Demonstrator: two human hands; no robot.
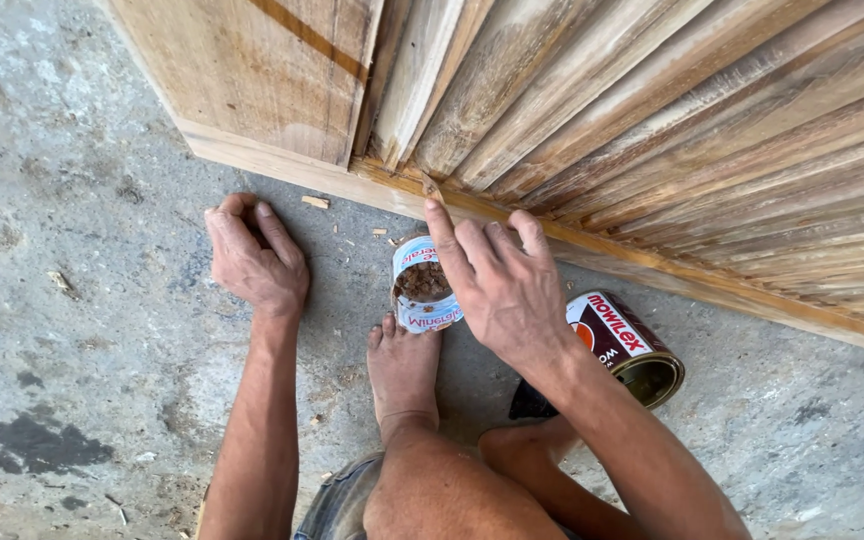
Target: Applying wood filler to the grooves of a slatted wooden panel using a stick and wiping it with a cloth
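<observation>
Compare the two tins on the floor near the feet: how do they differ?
The small white-and-blue tin stands upright, showing brown material inside; the larger dark red tin lies on its side, mouth facing right. The small tin sits by the toes and below the right hand; the larger one lies behind the wrist. Both are open.

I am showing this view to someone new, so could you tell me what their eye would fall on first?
First, the right hand at centre, its index finger pressed to the lower rail of a slatted wooden panel that fills the upper right. Just beneath it sits a small open can of brownish paste by a bare foot, with a larger tin lying on its side to the right. The left hand rests knuckles-down on the concrete floor.
</observation>
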